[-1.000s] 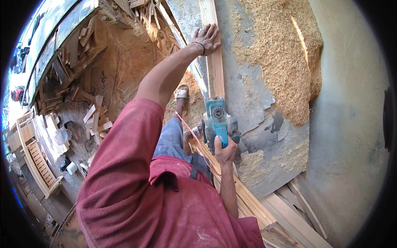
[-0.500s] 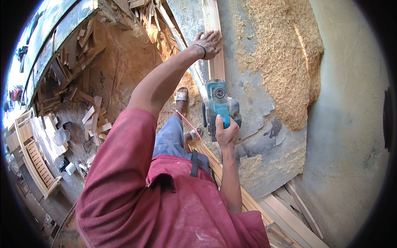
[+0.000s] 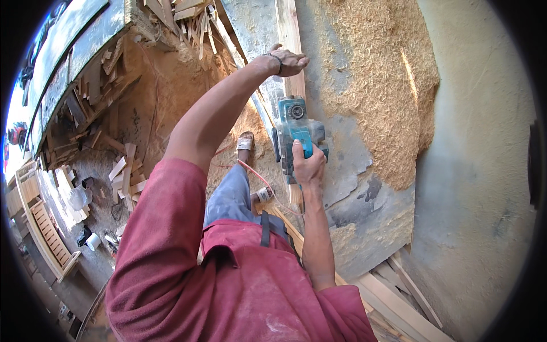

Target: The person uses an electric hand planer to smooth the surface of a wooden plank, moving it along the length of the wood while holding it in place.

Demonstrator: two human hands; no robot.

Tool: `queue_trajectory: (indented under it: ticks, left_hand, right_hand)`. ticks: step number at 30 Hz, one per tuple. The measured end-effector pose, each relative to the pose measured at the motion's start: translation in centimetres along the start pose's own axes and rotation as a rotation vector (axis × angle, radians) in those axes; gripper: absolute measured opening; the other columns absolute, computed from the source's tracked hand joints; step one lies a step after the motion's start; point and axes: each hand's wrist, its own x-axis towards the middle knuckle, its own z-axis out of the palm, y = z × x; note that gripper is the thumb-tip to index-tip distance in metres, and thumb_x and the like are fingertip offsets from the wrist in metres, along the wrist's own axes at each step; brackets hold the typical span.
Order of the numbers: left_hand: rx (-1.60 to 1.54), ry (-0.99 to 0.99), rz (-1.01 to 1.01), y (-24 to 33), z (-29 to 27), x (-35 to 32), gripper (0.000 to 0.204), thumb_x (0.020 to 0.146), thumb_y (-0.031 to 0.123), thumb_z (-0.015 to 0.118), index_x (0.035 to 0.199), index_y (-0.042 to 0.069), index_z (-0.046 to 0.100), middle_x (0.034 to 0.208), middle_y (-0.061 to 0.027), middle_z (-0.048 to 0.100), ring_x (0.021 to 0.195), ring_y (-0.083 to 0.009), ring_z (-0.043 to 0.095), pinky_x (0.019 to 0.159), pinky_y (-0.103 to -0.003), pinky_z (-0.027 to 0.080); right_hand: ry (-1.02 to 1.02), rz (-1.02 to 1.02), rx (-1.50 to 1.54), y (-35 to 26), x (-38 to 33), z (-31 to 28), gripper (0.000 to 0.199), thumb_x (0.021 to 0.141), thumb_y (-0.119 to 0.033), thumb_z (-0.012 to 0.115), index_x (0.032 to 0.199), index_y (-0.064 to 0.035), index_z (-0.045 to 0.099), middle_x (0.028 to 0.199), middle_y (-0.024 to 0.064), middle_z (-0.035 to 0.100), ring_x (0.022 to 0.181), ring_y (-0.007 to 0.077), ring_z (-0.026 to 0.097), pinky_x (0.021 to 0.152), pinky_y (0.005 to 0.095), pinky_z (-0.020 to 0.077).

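Observation:
My right hand (image 3: pixel 309 166) is closed around the handle of a teal and grey electric hand planer (image 3: pixel 297 132). The planer rests on a long, narrow wooden board (image 3: pixel 289 25), and a short end of the board shows below the tool. Ahead of the planer, my left hand (image 3: pixel 289 62) reaches across the same board, thumb apart and fingers toward its right edge. A dark bracelet circles that wrist. Whether the left palm presses on the wood cannot be made out. The planer's underside is hidden.
Beneath the board is a grey worktop (image 3: pixel 356 214), with a big heap of wood shavings (image 3: pixel 379 74) on its right part. A reddish cord (image 3: pixel 262 179) hangs near my legs. Scrap wood (image 3: pixel 128 176) lies at left, planks (image 3: pixel 399 302) at lower right, beside a plain wall (image 3: pixel 473 188).
The planer and my right hand have moved slightly farther along the board, uncovering its near end. My left hand has gone from flat with spread fingers to a turned, more bent pose.

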Motion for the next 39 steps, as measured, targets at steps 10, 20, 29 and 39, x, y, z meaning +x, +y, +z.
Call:
queue_trajectory:
  ticks: [10,20,29,39]
  left_hand:
    - [-0.761,0.801,0.181,1.2,0.9,-4.8,0.058,0.105,0.044,0.033,0.142,0.001,0.045,0.142,-0.0264,0.048,0.131,-0.0352,0.049,0.107,-0.048,0.042]
    - [-0.541,0.171,1.042,18.8,33.0,-23.9,0.025,0.078,0.027,0.064,0.091,0.005,0.062,0.096,-0.0165,0.064,0.095,-0.0320,0.062,0.086,-0.045,0.050]
    - [-0.582,0.312,0.526,20.4,34.2,-10.7,0.038,0.085,0.029,0.055,0.115,0.007,0.057,0.122,-0.0139,0.056,0.118,-0.0297,0.048,0.103,-0.046,0.035]
    - [-0.657,0.200,0.503,20.1,33.0,-12.3,0.050,0.093,0.032,0.043,0.137,0.010,0.049,0.146,-0.0084,0.045,0.140,-0.0250,0.032,0.118,-0.047,0.017]
  right_hand:
    - [0.010,-0.013,0.008,-2.3,4.1,1.1,0.045,0.089,-0.038,0.062,0.086,0.0066,0.070,0.073,0.0259,0.068,0.075,0.0405,0.070,0.066,0.0439,0.0535]
    - [0.013,-0.047,0.039,-2.8,5.4,1.7,0.048,0.088,-0.040,0.062,0.086,0.0075,0.070,0.073,0.0254,0.068,0.074,0.0405,0.071,0.066,0.0448,0.0543]
    - [0.035,-0.066,-0.004,-3.2,5.7,2.1,0.048,0.089,-0.040,0.061,0.086,0.0071,0.070,0.074,0.0253,0.069,0.074,0.0381,0.070,0.068,0.0449,0.0532]
    - [-0.057,-0.055,0.049,-6.8,13.5,3.4,0.039,0.091,-0.036,0.053,0.069,-0.0065,0.066,0.062,0.0099,0.066,0.055,0.0193,0.063,0.052,0.0357,0.0530]
